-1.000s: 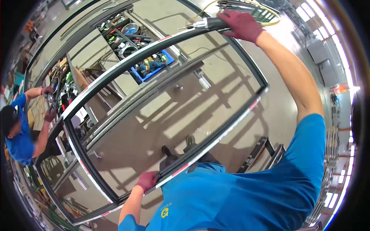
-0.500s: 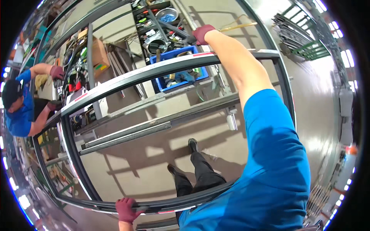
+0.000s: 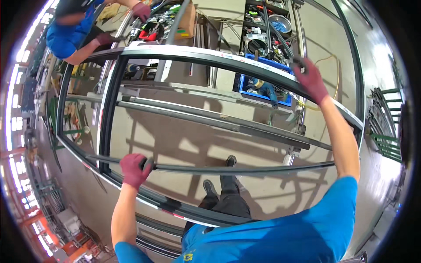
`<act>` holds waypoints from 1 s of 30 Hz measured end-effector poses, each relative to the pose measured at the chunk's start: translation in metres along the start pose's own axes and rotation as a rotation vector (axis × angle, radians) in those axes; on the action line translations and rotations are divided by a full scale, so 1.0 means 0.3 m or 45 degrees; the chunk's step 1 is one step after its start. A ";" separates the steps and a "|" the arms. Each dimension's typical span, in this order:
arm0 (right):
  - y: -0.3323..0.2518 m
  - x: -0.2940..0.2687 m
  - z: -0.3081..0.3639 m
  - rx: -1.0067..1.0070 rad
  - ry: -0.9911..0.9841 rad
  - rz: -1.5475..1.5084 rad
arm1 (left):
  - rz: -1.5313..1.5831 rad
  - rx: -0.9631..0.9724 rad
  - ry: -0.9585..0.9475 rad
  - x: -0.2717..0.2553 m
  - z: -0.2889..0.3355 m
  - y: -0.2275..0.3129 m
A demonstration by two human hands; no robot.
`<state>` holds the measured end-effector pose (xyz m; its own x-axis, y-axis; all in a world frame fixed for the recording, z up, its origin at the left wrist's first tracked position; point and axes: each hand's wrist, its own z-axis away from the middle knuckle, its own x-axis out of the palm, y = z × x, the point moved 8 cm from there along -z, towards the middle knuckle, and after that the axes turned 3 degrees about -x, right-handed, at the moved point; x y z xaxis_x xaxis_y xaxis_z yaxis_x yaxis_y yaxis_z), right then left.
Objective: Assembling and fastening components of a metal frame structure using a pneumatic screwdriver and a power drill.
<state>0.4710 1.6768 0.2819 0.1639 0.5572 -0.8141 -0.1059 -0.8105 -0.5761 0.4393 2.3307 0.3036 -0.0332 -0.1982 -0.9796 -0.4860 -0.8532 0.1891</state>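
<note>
My left hand (image 3: 135,170), in a maroon glove with dark fingertips, is closed around a long thin dark strip (image 3: 228,170). The strip runs roughly level across the opening of a large dark rectangular metal frame (image 3: 175,206), a little above its near rail. Its right end passes by my right forearm. My right hand (image 3: 310,81), gloved alike, hovers over the frame's far rail (image 3: 215,57). Its fingers are half bent and apart, and I see nothing between them.
Beyond the far rail stand a blue crate (image 3: 280,101) with a power tool (image 3: 265,90), a metal bowl (image 3: 280,24) and a cardboard box (image 3: 186,22). Metal support rails (image 3: 219,118) cross beneath the frame. A co-worker (image 3: 70,37) in blue handles things at the far left.
My left hand has lifted off the near rail and now holds the dark strip above it. My right hand has shifted right and nearer. The view has turned.
</note>
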 end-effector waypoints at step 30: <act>-0.163 0.070 0.928 0.231 -0.239 0.699 | 0.463 0.218 -0.027 0.161 0.170 0.320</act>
<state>0.2068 1.7786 0.2724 -0.1362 0.1022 -0.9854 -0.2938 -0.9541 -0.0584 0.3465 2.2639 0.2710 -0.2472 -0.4609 -0.8523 -0.5779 -0.6360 0.5115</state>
